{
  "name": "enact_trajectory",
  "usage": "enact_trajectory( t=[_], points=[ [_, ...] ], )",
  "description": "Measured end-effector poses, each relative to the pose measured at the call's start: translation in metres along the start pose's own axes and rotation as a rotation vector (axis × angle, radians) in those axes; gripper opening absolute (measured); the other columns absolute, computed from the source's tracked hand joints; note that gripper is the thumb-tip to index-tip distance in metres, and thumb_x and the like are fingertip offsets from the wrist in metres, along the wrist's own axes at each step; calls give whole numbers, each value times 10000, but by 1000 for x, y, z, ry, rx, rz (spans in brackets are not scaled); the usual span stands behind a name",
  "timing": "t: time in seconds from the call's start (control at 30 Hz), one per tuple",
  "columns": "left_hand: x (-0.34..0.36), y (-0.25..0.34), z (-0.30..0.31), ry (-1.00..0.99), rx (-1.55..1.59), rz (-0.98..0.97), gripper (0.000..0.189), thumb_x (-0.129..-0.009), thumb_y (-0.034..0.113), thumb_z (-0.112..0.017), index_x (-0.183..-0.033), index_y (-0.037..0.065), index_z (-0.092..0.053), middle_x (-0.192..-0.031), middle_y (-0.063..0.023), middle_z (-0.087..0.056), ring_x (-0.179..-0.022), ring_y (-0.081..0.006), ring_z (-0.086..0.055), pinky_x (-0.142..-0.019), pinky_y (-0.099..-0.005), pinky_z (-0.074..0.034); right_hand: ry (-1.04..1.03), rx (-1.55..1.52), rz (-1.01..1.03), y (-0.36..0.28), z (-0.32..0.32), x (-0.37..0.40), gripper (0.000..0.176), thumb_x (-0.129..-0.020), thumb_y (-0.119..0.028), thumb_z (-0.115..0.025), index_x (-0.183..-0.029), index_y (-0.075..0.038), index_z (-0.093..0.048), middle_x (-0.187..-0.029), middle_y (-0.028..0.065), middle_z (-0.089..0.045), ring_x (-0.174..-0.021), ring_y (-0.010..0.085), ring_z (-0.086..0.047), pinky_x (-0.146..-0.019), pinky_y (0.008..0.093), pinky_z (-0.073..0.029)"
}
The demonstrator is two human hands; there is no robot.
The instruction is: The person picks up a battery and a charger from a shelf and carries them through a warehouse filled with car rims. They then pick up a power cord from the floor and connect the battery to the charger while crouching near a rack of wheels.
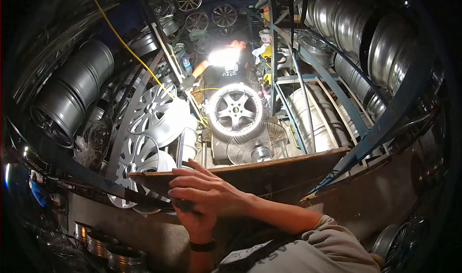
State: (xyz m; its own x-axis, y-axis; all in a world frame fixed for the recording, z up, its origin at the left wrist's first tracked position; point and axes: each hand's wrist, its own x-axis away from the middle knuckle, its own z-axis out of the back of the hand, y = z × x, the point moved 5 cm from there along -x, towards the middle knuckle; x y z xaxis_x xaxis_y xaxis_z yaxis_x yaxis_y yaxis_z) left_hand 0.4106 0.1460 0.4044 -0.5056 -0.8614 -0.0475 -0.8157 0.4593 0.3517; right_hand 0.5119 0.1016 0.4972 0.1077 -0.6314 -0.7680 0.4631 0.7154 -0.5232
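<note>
In the head view my right hand [204, 189] reaches in from the right and lies across my left hand [196, 225]. Its fingers are stretched out to the left, close to the near edge of a dark board [269, 177]. My left hand, with a black band at the wrist, comes up from below. Its fingers are curled and partly covered by my right hand. A small dark object [183, 204] shows between the two hands; its kind cannot be made out. Beyond the board stands a silver five-spoke wheel rim [236, 110], upright under a glaring light.
Behind the rim is a co-worker [228, 78] in a dark shirt. A wire-caged fan [260, 145] stands just past the board. Rims [137, 160] are stacked at left, and racks of rims [349, 25] line the right. A blue metal post [365, 148] slants down at right.
</note>
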Motion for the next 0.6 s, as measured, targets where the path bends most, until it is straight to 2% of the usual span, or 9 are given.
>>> enact_trajectory(
  t=[0.03,0.07,0.13,0.23,0.37,0.43,0.5,0.57,0.6],
  points=[
    [0,-2,-2,-27,143,62,526,-986,485,-485,-1377,136,-507,-1389,-77,-528,-1291,-247,-488,-1075,-416,-412,-14,188,101,-4,-3,2,549,-750,-53,-721,-1271,-107,-558,-1422,119,-499,-1373,328,-441,-1164,513,-309],
    [1,1,-6,-32,141,62,526,-986,485,-485,-1377,136,-507,-1389,-77,-528,-1291,-247,-488,-1075,-416,-412,-23,170,82,-1,-4,9,491,-786,-55,-687,-1258,-105,-559,-1441,103,-499,-1424,319,-380,-1181,573,-250],
    [4,4,-13,64,24,118,483,-991,455,-488,-1346,130,-536,-1362,-90,-551,-1258,-243,-518,-1053,-405,-429,-73,112,51,2,-2,16,462,-805,-85,-684,-1249,-96,-555,-1455,109,-482,-1438,326,-353,-1183,576,-240],
    [0,13,20,41,-106,73,498,-1002,485,-434,-1313,115,-553,-1385,-119,-537,-1302,-259,-484,-1098,-448,-382,-180,25,22,-3,-3,23,404,-849,-188,-686,-1206,-70,-538,-1496,136,-425,-1473,369,-261,-1192,576,-208],
    [7,4,20,85,-9,72,552,-1009,457,-409,-1422,97,-463,-1486,-136,-436,-1389,-278,-385,-1163,-437,-288,-203,23,45,-1,-16,34,365,-887,-242,-664,-1163,-45,-528,-1517,166,-393,-1476,419,-216,-1192,578,-209],
    [14,4,14,26,-26,79,540,-1007,422,-418,-1453,117,-432,-1480,-129,-444,-1368,-276,-414,-1143,-436,-319,-97,165,76,2,-21,37,325,-933,-238,-630,-1167,-38,-529,-1523,163,-391,-1480,419,-203,-1194,578,-200],
    [17,3,9,-36,-44,83,539,-1006,386,-426,-1483,137,-401,-1474,-122,-452,-1347,-274,-443,-1122,-434,-350,-111,221,103,-2,-21,40,333,-953,-209,-610,-1220,-33,-516,-1532,164,-384,-1483,402,-201,-1198,565,-200],
    [18,9,5,-69,-271,-94,580,-1004,360,-410,-1542,174,-294,-1515,-131,-401,-1384,-274,-401,-1154,-438,-301,-91,80,21,-11,-15,37,404,-948,-211,-615,-1291,-35,-492,-1533,170,-379,-1481,384,-217,-1202,541,-214],
    [18,8,-5,-147,-262,-73,597,-997,331,-417,-1559,212,-254,-1524,-116,-395,-1400,-272,-381,-1162,-440,-283,-104,69,29,-9,-15,38,466,-944,-221,-620,-1343,-37,-464,-1541,173,-366,-1487,363,-209,-1207,525,-214]
  ],
)
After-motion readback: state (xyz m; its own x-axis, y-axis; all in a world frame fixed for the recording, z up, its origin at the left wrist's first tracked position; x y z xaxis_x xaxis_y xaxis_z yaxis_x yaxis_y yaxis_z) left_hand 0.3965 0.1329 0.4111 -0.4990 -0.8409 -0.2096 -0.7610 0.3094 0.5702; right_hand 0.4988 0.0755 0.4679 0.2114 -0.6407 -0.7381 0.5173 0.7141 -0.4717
